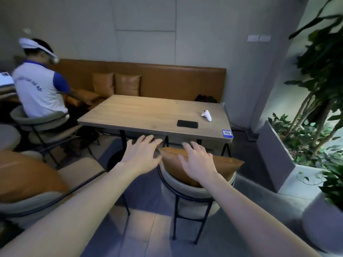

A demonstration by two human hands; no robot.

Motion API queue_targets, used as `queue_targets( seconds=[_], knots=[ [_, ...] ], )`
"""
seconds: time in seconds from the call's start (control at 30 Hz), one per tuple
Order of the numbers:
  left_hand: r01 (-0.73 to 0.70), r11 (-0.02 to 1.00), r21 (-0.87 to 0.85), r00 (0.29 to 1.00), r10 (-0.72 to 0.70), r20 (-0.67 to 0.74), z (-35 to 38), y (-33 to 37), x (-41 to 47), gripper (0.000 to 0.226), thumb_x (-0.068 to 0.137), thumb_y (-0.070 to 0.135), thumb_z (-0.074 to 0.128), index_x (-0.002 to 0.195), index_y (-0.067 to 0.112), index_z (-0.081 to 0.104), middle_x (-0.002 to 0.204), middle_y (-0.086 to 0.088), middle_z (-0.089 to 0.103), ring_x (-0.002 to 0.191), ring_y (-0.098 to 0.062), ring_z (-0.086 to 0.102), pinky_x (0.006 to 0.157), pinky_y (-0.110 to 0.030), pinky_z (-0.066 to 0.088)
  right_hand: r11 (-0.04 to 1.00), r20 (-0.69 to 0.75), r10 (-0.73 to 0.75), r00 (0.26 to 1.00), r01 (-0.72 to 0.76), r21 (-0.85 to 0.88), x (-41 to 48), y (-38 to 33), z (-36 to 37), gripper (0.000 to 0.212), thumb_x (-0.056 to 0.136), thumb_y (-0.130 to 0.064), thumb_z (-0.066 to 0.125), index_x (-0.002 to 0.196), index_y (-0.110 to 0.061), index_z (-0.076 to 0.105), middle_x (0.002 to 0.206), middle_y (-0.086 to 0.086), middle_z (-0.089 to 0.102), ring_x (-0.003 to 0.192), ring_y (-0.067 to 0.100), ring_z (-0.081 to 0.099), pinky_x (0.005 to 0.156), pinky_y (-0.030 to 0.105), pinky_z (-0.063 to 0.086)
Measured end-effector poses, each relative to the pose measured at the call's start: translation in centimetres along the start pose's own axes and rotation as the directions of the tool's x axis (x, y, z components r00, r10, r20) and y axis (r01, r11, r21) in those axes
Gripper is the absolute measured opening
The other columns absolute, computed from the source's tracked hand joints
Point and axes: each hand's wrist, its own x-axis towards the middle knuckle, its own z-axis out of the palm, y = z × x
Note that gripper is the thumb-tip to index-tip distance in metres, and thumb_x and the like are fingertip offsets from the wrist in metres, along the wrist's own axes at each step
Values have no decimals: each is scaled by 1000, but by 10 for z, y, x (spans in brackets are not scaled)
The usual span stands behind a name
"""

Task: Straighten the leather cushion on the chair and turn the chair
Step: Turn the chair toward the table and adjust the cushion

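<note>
A tan leather cushion (pixel 225 166) leans against the curved backrest of a grey padded chair (pixel 187 191) with thin black metal legs, pushed up to a wooden table (pixel 148 113). The cushion sits tilted, its right corner sticking out past the backrest. My left hand (pixel 143 153), fingers spread and a ring on one finger, hovers at the cushion's upper left corner. My right hand (pixel 198 160), also spread, is over the cushion's top middle. Neither hand grips anything, and whether they touch the cushion is unclear.
On the table lie a black phone (pixel 187 124) and a white controller (pixel 207 115). A second chair with an orange cushion (pixel 27 175) stands close on my left. A seated person (pixel 39 89) is at far left. A planter (pixel 274 156) is on my right, a leather bench (pixel 167 80) behind.
</note>
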Motion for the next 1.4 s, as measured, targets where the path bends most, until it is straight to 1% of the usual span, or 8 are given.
queue_targets(
  seconds=[0.17, 0.37, 0.6, 0.73, 1.0, 1.1, 1.3, 1.4],
  knots=[
    [75, 997, 19, 984, -71, -165, -79, -85, -78, 64, 93, 54, 52, 150, 28, 39, 150, -3, 45, 140, -28, 36, 105, -53, 34, 990, -120, -136, 983, 139, 17, -27, -128, -33, 58, 102, -50, 46, 153, -24, 38, 154, 12, 45, 140, 35, 42, 106, 59, 40],
    [163, 985, 51, 952, -143, -272, -143, -191, -165, 64, 92, 53, 52, 150, 26, 41, 153, -5, 43, 142, -29, 35, 107, -57, 33, 957, -185, -261, 948, 279, 78, -54, -262, -39, 60, 103, -52, 44, 156, -26, 36, 159, 10, 42, 142, 33, 41, 109, 57, 37],
    [304, 952, 26, 908, -282, -309, -166, -288, -218, 63, 92, 51, 53, 149, 25, 43, 150, -3, 47, 138, -28, 39, 103, -57, 36, 887, -216, -421, 881, 450, 105, -40, -384, -15, 60, 103, -50, 46, 156, -24, 36, 153, 5, 51, 136, 29, 49, 102, 53, 43],
    [411, 912, -1, 881, -398, -258, -147, -340, -225, 61, 94, 50, 51, 149, 25, 42, 148, -5, 50, 136, -31, 43, 103, -55, 36, 854, -204, -467, 861, 499, 150, -17, -433, 22, 58, 102, -49, 46, 153, -21, 41, 150, 4, 54, 136, 27, 49, 102, 50, 43],
    [587, 804, -90, 807, -591, -16, -74, -458, -198, 54, 97, 47, 47, 146, 23, 44, 136, -9, 58, 125, -33, 51, 97, -51, 38, 879, 79, -433, 898, 401, 258, 60, -495, 152, 60, 104, -53, 39, 154, -19, 39, 159, 5, 43, 143, 33, 41, 109, 57, 39],
    [660, 735, -153, 749, -660, 62, -44, -504, -175, 57, 97, 47, 48, 147, 22, 44, 133, -10, 61, 121, -35, 55, 98, -52, 44, 897, 189, -393, 900, 330, 294, 95, -512, 200, 62, 104, -56, 36, 155, -21, 37, 159, 5, 41, 142, 34, 41, 108, 58, 38],
    [762, 562, -321, 635, -746, 200, 20, -577, -147, 65, 92, 55, 51, 148, 22, 43, 139, -10, 58, 123, -36, 54, 97, -49, 48, 924, 425, -315, 849, 173, 340, 129, -546, 286, 65, 99, -63, 37, 152, -25, 37, 154, 13, 43, 137, 42, 44, 108, 59, 41],
    [788, 489, -374, 595, -761, 260, 51, -612, -141, 62, 92, 54, 53, 143, 21, 45, 131, -11, 61, 115, -34, 58, 89, -42, 50, 934, 522, -272, 808, 90, 347, 130, -564, 324, 71, 97, -66, 39, 155, -26, 32, 156, 14, 39, 137, 44, 43, 110, 59, 39]
  ],
)
